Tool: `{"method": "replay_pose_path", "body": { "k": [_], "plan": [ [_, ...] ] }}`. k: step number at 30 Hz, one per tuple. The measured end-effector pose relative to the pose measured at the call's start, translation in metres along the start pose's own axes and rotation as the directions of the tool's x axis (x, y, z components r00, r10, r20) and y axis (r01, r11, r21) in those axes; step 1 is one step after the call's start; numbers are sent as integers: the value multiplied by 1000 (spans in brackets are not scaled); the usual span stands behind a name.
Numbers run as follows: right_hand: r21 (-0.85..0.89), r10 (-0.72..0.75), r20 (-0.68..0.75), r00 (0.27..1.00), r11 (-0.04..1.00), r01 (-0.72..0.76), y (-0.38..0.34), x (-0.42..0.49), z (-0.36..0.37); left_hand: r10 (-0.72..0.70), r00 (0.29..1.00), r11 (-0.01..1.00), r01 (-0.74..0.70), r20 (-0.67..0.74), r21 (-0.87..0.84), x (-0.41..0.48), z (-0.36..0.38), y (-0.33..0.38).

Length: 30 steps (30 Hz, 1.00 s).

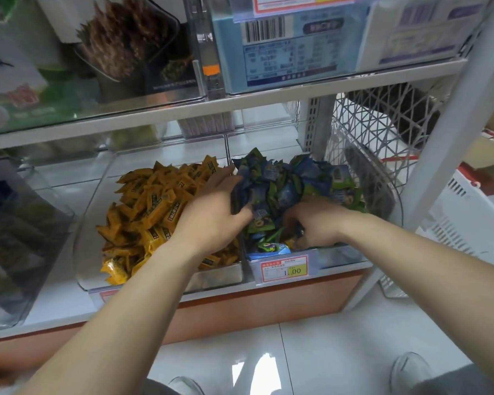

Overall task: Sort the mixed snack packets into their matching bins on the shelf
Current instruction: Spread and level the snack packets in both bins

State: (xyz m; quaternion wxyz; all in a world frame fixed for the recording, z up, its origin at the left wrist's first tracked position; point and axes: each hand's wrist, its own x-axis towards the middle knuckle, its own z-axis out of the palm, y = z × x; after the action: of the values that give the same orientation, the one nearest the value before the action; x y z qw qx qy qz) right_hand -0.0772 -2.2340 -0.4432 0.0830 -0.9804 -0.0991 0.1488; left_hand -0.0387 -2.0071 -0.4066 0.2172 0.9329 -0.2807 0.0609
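Two clear bins stand side by side on the low shelf. The left bin (83,246) is heaped with orange-yellow snack packets (149,206). The right bin (394,206) holds a pile of blue and green packets (283,178). My left hand (211,212) reaches across the divider between the bins, its fingers curled round a bunch of blue packets (241,195) at the pile's left edge. My right hand (314,223) digs into the front of the blue and green pile, fingers curled down among the packets; what they hold is hidden.
A price tag (285,267) reading 1.00 hangs on the right bin's front. A grey bin (20,238) sits at far left. The upper shelf (240,106) overhangs closely, carrying boxed goods. A white lattice basket (382,132) and a shelf post (451,124) stand right. My shoes show on the tiled floor.
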Motion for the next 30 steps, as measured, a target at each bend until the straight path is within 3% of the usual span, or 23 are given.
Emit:
{"method": "replay_pose_path", "body": {
  "k": [7,15,18,20,23,26,30],
  "plan": [
    [-177,-6,103,995,984,25,-9,3,-1,4,1000,1000,-4,0,-5,-1,-1,0],
    [-232,-44,36,998,971,51,-6,1,-5,13,1000,999,-13,1,-30,-2,-1,0],
    [-120,-3,13,1000,993,4,-4,-1,-9,15,1000,999,-15,2,-28,-3,-1,1],
    [127,58,-49,997,991,-51,-2,-5,-16,16,1000,1000,-15,10,-24,-2,-1,2],
    [478,153,-216,964,878,-33,1,-14,-32,-2,1000,1000,2,-2,-25,-2,-2,5],
    [677,172,-363,916,724,132,-4,-23,-46,57,994,998,-55,-90,23,-1,-4,17],
    [903,148,-395,907,244,353,-22,-30,-51,77,989,961,-108,-126,-254,-2,-4,42]
  ]
}}
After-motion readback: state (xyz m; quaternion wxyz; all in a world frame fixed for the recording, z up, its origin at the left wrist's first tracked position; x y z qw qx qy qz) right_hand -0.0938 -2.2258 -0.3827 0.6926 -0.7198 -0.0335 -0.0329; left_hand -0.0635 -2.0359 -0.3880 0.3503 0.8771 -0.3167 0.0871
